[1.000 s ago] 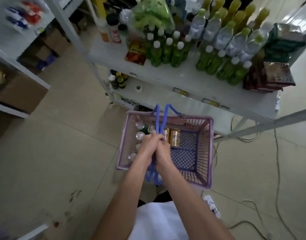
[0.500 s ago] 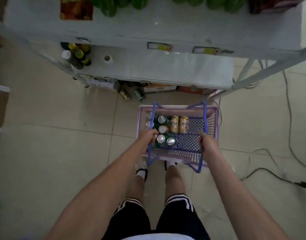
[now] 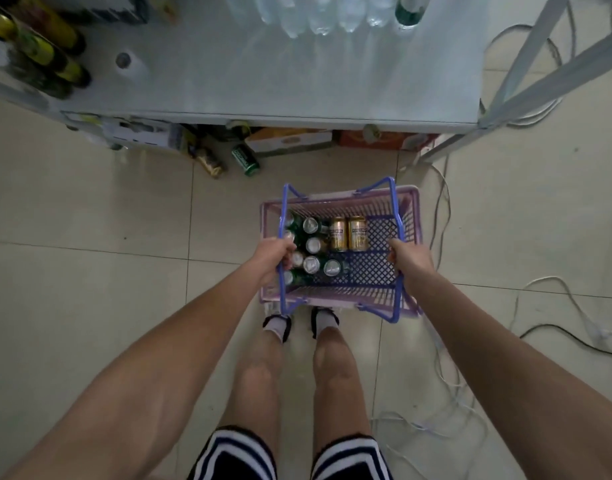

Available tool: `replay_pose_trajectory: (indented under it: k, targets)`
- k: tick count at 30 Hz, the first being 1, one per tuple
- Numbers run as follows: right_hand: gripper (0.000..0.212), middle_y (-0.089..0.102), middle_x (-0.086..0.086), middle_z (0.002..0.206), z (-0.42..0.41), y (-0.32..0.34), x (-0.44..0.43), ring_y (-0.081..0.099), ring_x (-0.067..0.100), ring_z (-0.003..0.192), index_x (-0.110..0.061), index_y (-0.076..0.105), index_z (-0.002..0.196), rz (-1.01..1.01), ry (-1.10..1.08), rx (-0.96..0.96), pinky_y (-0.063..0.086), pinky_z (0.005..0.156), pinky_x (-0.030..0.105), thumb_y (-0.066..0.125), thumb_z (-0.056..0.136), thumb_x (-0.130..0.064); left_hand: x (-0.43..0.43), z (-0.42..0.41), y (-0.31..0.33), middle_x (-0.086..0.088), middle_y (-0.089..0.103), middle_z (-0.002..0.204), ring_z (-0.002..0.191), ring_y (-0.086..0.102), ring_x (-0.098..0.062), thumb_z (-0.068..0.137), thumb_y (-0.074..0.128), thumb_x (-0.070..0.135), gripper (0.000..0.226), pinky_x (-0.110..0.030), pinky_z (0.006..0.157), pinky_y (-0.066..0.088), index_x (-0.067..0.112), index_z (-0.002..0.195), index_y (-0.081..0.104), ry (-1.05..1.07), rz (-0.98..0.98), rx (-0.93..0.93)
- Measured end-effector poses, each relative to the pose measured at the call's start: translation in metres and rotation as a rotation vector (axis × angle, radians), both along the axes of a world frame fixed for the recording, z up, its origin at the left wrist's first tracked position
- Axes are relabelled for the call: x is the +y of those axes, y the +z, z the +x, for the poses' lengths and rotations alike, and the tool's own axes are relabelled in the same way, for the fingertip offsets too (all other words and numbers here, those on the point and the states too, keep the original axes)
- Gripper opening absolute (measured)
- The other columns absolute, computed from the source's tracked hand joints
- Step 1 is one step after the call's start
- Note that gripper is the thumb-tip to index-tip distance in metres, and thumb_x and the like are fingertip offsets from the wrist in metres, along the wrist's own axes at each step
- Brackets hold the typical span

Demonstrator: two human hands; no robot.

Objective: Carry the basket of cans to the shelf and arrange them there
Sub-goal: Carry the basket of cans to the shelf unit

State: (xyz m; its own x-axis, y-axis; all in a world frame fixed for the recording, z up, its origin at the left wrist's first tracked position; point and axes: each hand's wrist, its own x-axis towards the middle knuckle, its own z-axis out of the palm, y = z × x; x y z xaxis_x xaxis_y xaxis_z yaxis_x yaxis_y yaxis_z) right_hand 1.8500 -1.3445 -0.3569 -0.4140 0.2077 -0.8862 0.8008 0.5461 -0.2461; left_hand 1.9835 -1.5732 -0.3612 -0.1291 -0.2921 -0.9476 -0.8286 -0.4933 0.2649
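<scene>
A pink plastic basket [image 3: 411, 216] with blue handles sits low over the tiled floor, just in front of my feet. Inside it, several green cans [image 3: 311, 264] stand upright on the left and two gold cans [image 3: 348, 233] lie beside them; the right half of the basket bottom is bare. My left hand [image 3: 273, 255] grips the left blue handle. My right hand [image 3: 409, 260] grips the right blue handle. The two handles are spread apart. The white shelf [image 3: 263, 84] runs across the top of the view, directly beyond the basket.
Dark bottles [image 3: 38, 53] lie at the shelf's left end, clear bottles [image 3: 318, 15] at its back. Under the shelf sit cardboard boxes [image 3: 290, 142] and two loose cans [image 3: 246, 160] on the floor. Cables [image 3: 439, 216] trail across the tiles on the right, near the shelf leg [image 3: 553, 77].
My hands, clasped together on both handles a second ago, have parted, each holding one handle. The basket has dropped lower toward the floor and my view has tilted down to the lower shelf.
</scene>
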Motion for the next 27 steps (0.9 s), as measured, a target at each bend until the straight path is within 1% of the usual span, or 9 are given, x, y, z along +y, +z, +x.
replay_pose_trajectory:
  k: [4,6,11,15,18,20,23,25,27]
  targets:
    - [0.027,0.070,0.004,0.070,-0.025,-0.032,0.003,0.061,0.020,0.062,-0.010,0.068,0.077,-0.001,0.012,0.037,0.054,0.070,0.039,0.068,0.093,-0.032,0.000,-0.026,-0.032,-0.007,0.041,0.058,0.053,0.039,-0.019,0.101,0.052,0.002,0.028,-0.032,0.055,0.037,0.009,0.074,0.047,-0.017,-0.025,0.050]
    - [0.031,0.069,0.005,0.067,-0.042,-0.045,0.005,0.057,0.020,0.059,-0.009,0.068,0.072,-0.010,0.022,0.057,0.049,0.069,0.038,0.069,0.094,-0.032,-0.005,-0.042,-0.044,-0.007,0.043,0.056,0.052,0.041,-0.020,0.106,0.050,0.010,0.034,-0.032,0.054,0.039,0.009,0.072,0.048,-0.031,-0.028,0.086]
    - [0.030,0.074,0.007,0.075,-0.092,-0.067,0.004,0.062,0.009,0.045,-0.007,0.070,0.087,-0.038,0.051,0.091,0.046,0.056,0.026,0.070,0.094,-0.036,-0.030,-0.083,-0.065,-0.006,0.042,0.053,0.049,0.042,-0.021,0.105,0.053,0.017,0.038,-0.032,0.051,0.039,0.010,0.068,0.048,-0.034,-0.095,0.137]
    - [0.027,0.072,0.009,0.080,-0.121,-0.083,0.000,0.065,0.010,0.050,-0.005,0.065,0.091,-0.057,0.008,0.089,0.048,0.049,0.023,0.064,0.099,-0.031,-0.042,-0.106,-0.082,-0.001,0.045,0.050,0.043,0.047,-0.018,0.104,0.055,0.024,0.037,-0.032,0.054,0.042,0.013,0.068,0.051,-0.040,-0.160,0.165]
    - [0.025,0.068,0.014,0.085,-0.139,-0.094,-0.003,0.064,0.019,0.063,-0.002,0.061,0.087,-0.057,-0.008,0.106,0.052,0.056,0.030,0.061,0.102,-0.022,-0.048,-0.122,-0.092,0.001,0.047,0.048,0.036,0.048,-0.014,0.104,0.056,0.027,0.037,-0.030,0.050,0.042,0.014,0.069,0.054,-0.030,-0.225,0.169]
    - [0.017,0.067,0.017,0.094,-0.146,-0.102,-0.002,0.065,0.023,0.072,0.000,0.063,0.098,-0.041,0.012,0.098,0.050,0.053,0.029,0.060,0.102,-0.016,-0.049,-0.127,-0.097,-0.001,0.049,0.049,0.038,0.048,-0.015,0.104,0.057,0.026,0.035,-0.028,0.047,0.042,0.012,0.071,0.055,-0.032,-0.232,0.163]
    - [0.019,0.071,0.020,0.106,-0.149,-0.112,0.008,0.068,0.025,0.078,0.005,0.066,0.109,0.019,0.053,0.092,0.051,0.056,0.029,0.062,0.098,-0.011,-0.048,-0.123,-0.103,-0.007,0.050,0.059,0.048,0.049,-0.020,0.105,0.054,0.016,0.028,-0.033,0.052,0.043,0.007,0.078,0.055,-0.051,-0.188,0.161]
    - [0.022,0.072,0.021,0.109,-0.152,-0.113,0.018,0.071,0.031,0.089,0.003,0.067,0.109,0.085,0.111,0.093,0.059,0.075,0.038,0.067,0.092,-0.011,-0.054,-0.117,-0.106,-0.008,0.052,0.066,0.053,0.050,-0.019,0.104,0.051,0.008,0.020,-0.030,0.051,0.044,0.006,0.084,0.056,-0.101,-0.207,0.142]
    - [0.027,0.071,0.024,0.108,-0.154,-0.115,0.027,0.070,0.037,0.099,0.003,0.067,0.108,0.150,0.178,0.080,0.056,0.092,0.047,0.067,0.085,-0.011,-0.063,-0.109,-0.107,-0.009,0.062,0.076,0.063,0.058,-0.019,0.099,0.053,0.004,0.010,-0.032,0.059,0.053,0.005,0.098,0.063,-0.210,-0.236,0.120]
